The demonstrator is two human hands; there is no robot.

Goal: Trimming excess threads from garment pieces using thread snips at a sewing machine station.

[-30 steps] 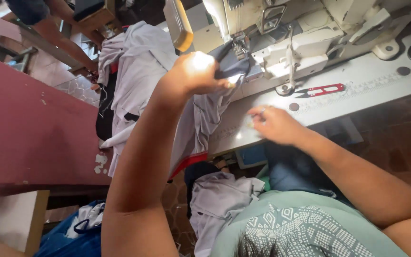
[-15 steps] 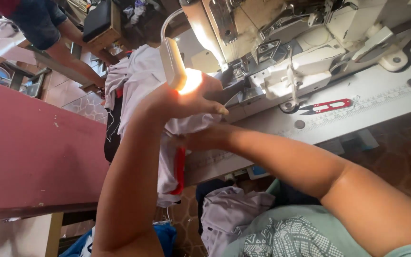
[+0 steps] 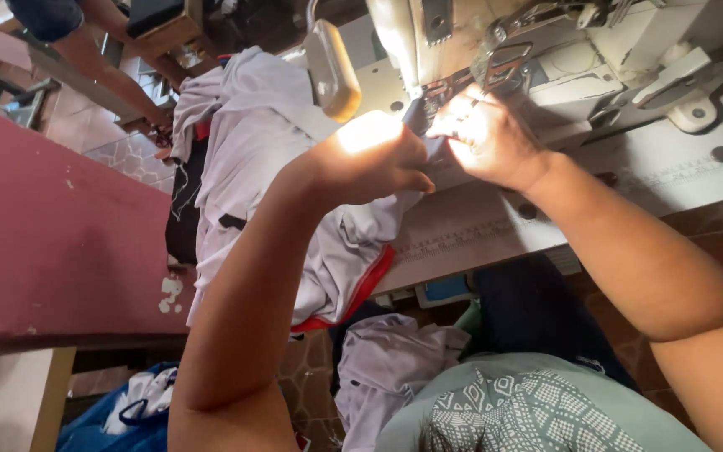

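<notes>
The left hand is curled shut on the white garment, which is bunched at the sewing machine bed. The right hand, just beside it, pinches the cloth under the needle area (glare hides the fingertips). The maroon table crowds the left edge.

No packages, signs or screens in view; only label-like item: printed measuring strip along front edge of sewing table, pale, narrow, straight; markings too small to resolve; partly covered by cloth
</notes>
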